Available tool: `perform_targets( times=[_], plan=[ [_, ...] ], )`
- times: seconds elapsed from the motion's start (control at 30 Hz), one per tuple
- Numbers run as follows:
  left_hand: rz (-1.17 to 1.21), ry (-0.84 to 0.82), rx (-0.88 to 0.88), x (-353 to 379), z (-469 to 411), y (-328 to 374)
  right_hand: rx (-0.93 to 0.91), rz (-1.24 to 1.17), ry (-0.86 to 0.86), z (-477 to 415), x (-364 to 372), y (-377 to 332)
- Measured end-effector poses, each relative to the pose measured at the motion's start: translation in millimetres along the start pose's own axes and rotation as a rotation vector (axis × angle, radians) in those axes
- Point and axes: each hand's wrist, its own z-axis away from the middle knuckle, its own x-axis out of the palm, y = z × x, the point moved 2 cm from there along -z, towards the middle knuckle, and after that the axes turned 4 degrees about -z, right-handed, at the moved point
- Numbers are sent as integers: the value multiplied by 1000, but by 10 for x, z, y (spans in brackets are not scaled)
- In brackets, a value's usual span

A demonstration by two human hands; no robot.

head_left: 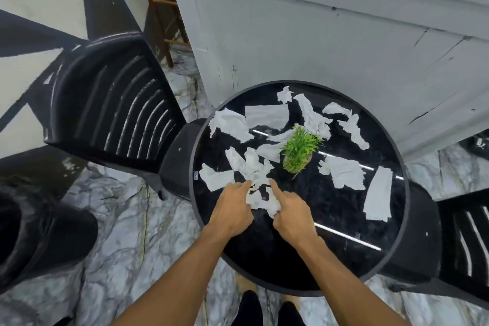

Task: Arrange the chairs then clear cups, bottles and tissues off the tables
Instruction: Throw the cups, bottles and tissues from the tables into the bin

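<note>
A round black table [391, 251] carries several torn white tissues, among them a flat piece [266, 115] at the back and a long strip [378, 194] on the right. Both my hands meet over a crumpled bunch of tissue [260, 196] near the table's front left. My left hand [232, 209] pinches the bunch from the left with curled fingers. My right hand [291, 213] grips its lower end, the forefinger stretched out over the paper. A black slatted chair [111, 103] is tucked in at the left, another black chair [465, 241] at the right.
A small green potted plant [299, 149] stands at the table's middle among the tissues. A grey panelled wall [317, 34] rises right behind the table. A wooden stool [158, 8] stands at the back left. A dark rounded object [39, 241] sits at the left edge on the marble floor.
</note>
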Motion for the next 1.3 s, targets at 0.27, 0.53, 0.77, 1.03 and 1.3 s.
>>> perform_targets(
  times=[0.27,0.53,0.77,1.03,1.3],
  plan=[
    [-35,-25,-22,174,26,-154,19,168,-163,-241,-86,-234],
    [-28,-7,52,189,130,-198,52,4,12,26,36,-57],
    [-1,4,28,116,244,-167,141,-204,92,116,-103,32],
    [59,139,-82,-196,443,-118,133,-362,85,162,-334,-51],
    [149,350,-242,-623,787,-261,-30,-424,72,210,-627,-597]
  ],
)
